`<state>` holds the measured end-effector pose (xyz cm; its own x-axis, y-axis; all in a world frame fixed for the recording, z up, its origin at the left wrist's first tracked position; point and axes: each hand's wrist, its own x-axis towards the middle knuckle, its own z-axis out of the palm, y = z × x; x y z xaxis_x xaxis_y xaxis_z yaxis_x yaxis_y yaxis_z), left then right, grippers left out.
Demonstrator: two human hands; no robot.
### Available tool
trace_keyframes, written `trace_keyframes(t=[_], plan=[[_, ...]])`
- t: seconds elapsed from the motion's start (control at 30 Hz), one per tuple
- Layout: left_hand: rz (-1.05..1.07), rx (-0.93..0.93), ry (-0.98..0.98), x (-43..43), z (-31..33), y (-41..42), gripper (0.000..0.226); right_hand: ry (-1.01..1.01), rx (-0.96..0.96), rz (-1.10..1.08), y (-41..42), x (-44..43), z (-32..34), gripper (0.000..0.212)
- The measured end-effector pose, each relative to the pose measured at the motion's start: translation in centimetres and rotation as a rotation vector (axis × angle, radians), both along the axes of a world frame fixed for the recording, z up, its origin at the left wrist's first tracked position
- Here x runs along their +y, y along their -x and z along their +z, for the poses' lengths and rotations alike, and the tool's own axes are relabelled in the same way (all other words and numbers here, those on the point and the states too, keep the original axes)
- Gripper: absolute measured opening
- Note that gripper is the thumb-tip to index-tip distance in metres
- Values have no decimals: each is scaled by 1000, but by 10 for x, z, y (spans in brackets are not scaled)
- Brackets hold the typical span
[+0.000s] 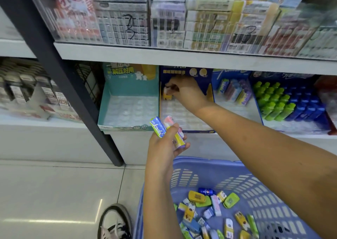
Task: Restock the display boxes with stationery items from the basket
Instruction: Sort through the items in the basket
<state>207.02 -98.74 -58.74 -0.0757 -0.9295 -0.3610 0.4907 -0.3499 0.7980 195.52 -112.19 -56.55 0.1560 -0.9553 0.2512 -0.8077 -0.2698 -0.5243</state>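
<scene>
Nearest, below both forearms, the blue slatted basket (209, 163) sits on the tiled floor with a loose heap of small stationery packs (209, 211) in its bottom. A sneaker (114, 222) stands just left of it.

Above the basket's far rim, the left hand (164, 147) grips a bunch of packs (171, 134). A green-and-blue pack (157, 126) juts up at the thumb side with a pink pack (169, 122) beside it, and a yellow-and-purple pack (179, 141) lies across the fingers.

Farther on and higher than that bunch, the right hand (186, 91) is inside the navy-and-yellow display box (206, 82), its forearm crossing the front lip. Its curled fingertips pinch a small yellow item (167, 95) near the box's back left corner. Whether the item touches the moulded tray cannot be told.

Left of this pinch stands a teal display box (127, 96), and beyond that a black upright post (63, 74). Right of the pinch, past the box's side wall, are a box of pastel packs (233, 93) and a box of green and blue bottles (282, 107).

The white shelf edge (182, 58) hangs close over the right hand's knuckles. Above it are stacked cartons (164, 20) behind a clear panel.
</scene>
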Motion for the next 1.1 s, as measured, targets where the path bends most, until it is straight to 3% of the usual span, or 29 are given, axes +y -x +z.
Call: trace_keyframes(t=[0.2,0.3,0.33,0.4,0.47,0.57,0.73,0.9,1.03,1.1], plan=[[-86,58,15,4,3,-5,9,-8,106,-13,-1,-3,4,25],[-94,82,41,7,6,-6,10,-28,136,-37,1,9,12,35],[-91,89,54,7,7,-6,9,-37,83,-92,3,19,15,36],[-93,99,80,8,9,-6,9,-159,-221,-146,11,45,21,21],[-109,75,105,9,10,-3,10,-394,-512,-42,23,78,26,14],[-197,3,158,12,12,6,15,-636,-691,150,40,120,21,14],[-326,-68,190,19,15,31,15,-582,-1035,0,70,145,9,19],[-400,-153,166,25,18,60,14,-430,-1140,-186,100,149,8,11],[-358,-58,31,27,21,72,10,-348,-1228,-209,128,145,21,4],[-352,-22,-3,26,23,75,14,-291,-1230,-181,144,139,29,11]])
